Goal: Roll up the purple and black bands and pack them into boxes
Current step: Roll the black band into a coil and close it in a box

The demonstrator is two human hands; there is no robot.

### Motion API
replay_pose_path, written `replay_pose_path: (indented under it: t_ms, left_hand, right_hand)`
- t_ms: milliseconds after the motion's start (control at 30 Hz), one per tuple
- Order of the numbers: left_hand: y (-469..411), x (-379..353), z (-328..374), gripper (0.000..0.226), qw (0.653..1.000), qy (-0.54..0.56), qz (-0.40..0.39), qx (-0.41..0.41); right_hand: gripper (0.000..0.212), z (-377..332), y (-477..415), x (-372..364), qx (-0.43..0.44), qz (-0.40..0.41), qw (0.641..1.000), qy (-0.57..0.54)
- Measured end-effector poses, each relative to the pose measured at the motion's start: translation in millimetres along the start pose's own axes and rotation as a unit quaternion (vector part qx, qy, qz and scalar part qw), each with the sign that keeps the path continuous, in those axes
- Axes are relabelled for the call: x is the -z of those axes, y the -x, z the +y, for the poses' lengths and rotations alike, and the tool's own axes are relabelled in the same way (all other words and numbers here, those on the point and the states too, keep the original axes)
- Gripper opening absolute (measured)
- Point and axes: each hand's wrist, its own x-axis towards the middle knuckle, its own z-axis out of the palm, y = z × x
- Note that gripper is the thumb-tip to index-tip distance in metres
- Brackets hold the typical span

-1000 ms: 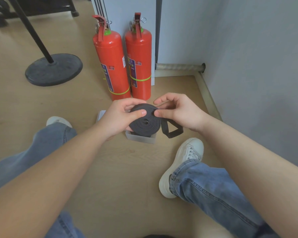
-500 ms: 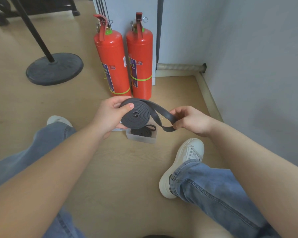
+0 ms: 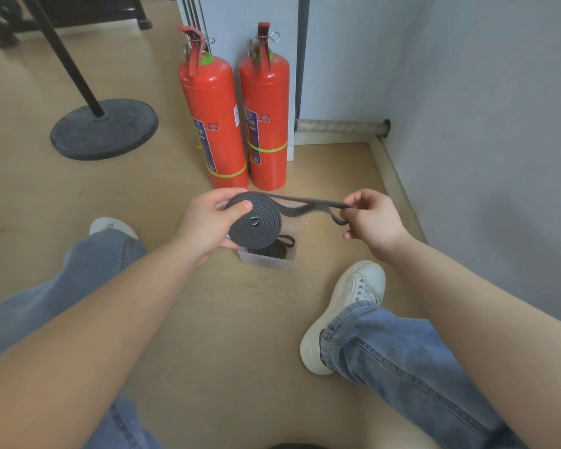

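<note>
Rolling step: left hand [image 3: 208, 222] grips the black band [image 3: 255, 223] coil, right hand [image 3: 371, 222] pinches its loose tail; next, presumably, winding that tail on before boxing.

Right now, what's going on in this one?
A person sitting on the floor is rolling up a black band. The left hand grips the rolled part; the right hand pinches the loose end, stretched out to the right. Below, a clear box on the floor already holds another rolled band.
</note>
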Motion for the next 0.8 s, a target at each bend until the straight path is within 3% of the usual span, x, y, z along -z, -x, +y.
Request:
replay_pose_path:
  t_ms: [67, 167, 300, 433, 567, 800]
  left_hand:
    - [1, -2, 0, 0.03, 1.0, 0.01, -0.002, -0.003]
    - [-1, 1, 3, 0.03, 0.998, 0.057, -0.007, 0.006]
    - [0, 6, 8, 0.032, 0.996, 0.086, -0.029, 0.007]
    - [4, 1, 8, 0.031, 0.996, 0.05, -0.07, -0.01]
    - [7, -7, 8, 0.032, 0.995, 0.014, -0.099, -0.03]
    - [12, -15, 9, 0.041, 0.99, 0.0, -0.134, -0.041]
  right_hand:
    - [0.017, 0, 0, -2, 0.026, 0.025, 0.996, 0.079]
    - [0.022, 3, 4, -4, 0.1, -0.002, 0.98, 0.171]
    - [0.021, 9, 4, -7, 0.098, -0.102, 0.974, 0.178]
    - [0.03, 3, 8, -8, 0.074, -0.111, 0.973, 0.19]
    - [0.043, -16, 16, -11, 0.131, -0.05, 0.977, 0.159]
    - [0.032, -33, 25, -26, 0.201, -0.172, 0.964, 0.021]
